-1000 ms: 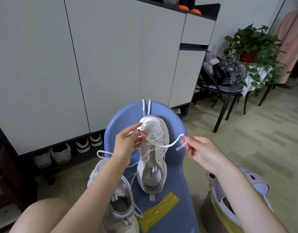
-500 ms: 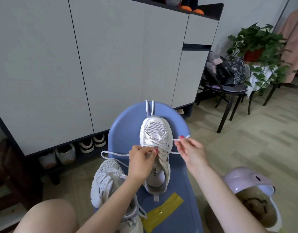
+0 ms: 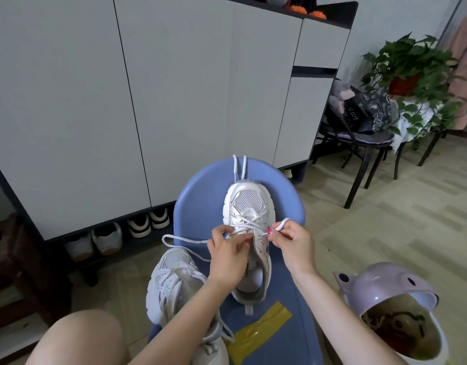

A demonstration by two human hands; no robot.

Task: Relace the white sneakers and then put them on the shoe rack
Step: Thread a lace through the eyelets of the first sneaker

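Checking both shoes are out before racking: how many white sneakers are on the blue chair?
2. One sneaker lies at the chair's middle, toe pointing away, being laced by both hands. The other sneaker sits at the chair's left edge, partly hidden by the left forearm.

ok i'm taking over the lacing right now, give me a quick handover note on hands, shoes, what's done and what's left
Left hand: fingers curled on the lace at the eyelets of the sneaker on the stool.
Right hand: pinches the other lace end at the shoe's right side.
That sneaker lies toe away on the blue stool; only its front eyelets are crossed. A spare lace hangs over the stool's far edge.
Second sneaker sits at the stool's left edge, laces loose.
Left: finish both lacings, then put the pair on the shoe rack under the cabinet.
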